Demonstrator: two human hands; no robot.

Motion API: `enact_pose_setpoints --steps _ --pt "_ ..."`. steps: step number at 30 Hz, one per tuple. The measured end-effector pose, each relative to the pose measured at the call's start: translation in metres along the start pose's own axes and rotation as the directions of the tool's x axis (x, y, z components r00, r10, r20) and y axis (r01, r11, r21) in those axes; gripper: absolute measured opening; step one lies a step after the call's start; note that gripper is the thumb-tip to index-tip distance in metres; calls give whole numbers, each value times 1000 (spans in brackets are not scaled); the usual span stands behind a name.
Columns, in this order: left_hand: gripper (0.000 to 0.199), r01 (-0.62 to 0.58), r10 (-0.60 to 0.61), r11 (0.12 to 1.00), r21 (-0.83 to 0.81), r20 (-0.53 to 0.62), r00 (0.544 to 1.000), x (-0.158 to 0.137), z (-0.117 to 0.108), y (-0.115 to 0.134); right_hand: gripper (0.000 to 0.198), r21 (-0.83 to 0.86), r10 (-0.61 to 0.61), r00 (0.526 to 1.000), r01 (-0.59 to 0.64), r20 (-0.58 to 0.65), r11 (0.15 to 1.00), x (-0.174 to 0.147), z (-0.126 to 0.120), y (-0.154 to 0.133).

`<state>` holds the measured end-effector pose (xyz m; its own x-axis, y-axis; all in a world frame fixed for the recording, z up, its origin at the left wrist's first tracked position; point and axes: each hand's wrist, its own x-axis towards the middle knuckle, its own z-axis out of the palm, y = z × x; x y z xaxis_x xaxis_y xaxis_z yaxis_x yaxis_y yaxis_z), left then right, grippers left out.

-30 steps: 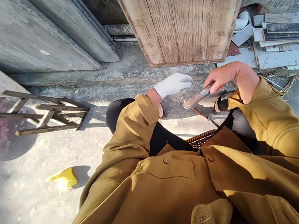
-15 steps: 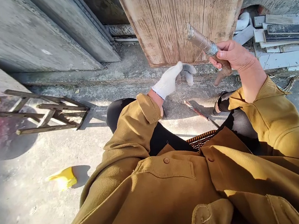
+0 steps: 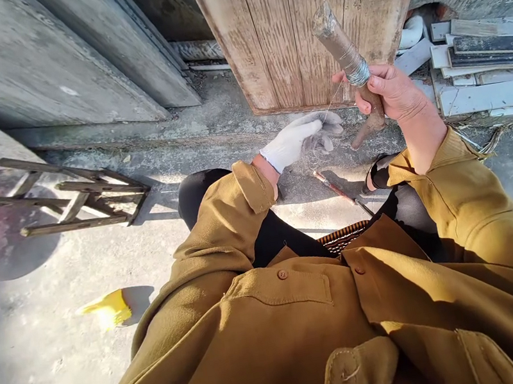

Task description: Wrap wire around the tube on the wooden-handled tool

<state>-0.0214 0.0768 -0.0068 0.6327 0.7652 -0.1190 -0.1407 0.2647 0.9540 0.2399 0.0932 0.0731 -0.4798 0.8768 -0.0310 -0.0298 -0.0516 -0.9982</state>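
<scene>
1. Raised from near the floor a second ago, a forked stick (image 3: 334, 40) now tilts before the wooden panel (image 3: 276, 39); the lift seems to clear room for winding.
2. The bare right hand (image 3: 393, 89) wraps the stick beside a wire coil (image 3: 357, 74); the gloved left hand (image 3: 299, 138) curls inward, apparently pinching thin wire (image 3: 335, 98) strung toward it.
3. Counted: one stick, one coil, one glove, one slender tool (image 3: 336, 187) on the floor, one wooden stool (image 3: 77, 225), one yellow object (image 3: 112, 309).
</scene>
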Motion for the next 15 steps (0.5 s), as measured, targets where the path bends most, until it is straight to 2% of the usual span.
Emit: enact_pose_setpoints --steps 6,9,12,15 --pt "59 44 -50 997 -57 -96 994 2 3 1 59 86 -10 995 19 -95 996 1 1 5" --pt "55 37 -47 996 -78 -133 990 2 5 3 65 126 12 995 1 -102 992 0 4 7" --pt "41 44 -57 996 -80 -164 985 1 8 8 67 185 -6 995 24 -96 983 1 6 10" --pt "28 -17 5 997 -72 -165 986 0 10 11 61 241 -53 995 72 -86 968 3 4 14"
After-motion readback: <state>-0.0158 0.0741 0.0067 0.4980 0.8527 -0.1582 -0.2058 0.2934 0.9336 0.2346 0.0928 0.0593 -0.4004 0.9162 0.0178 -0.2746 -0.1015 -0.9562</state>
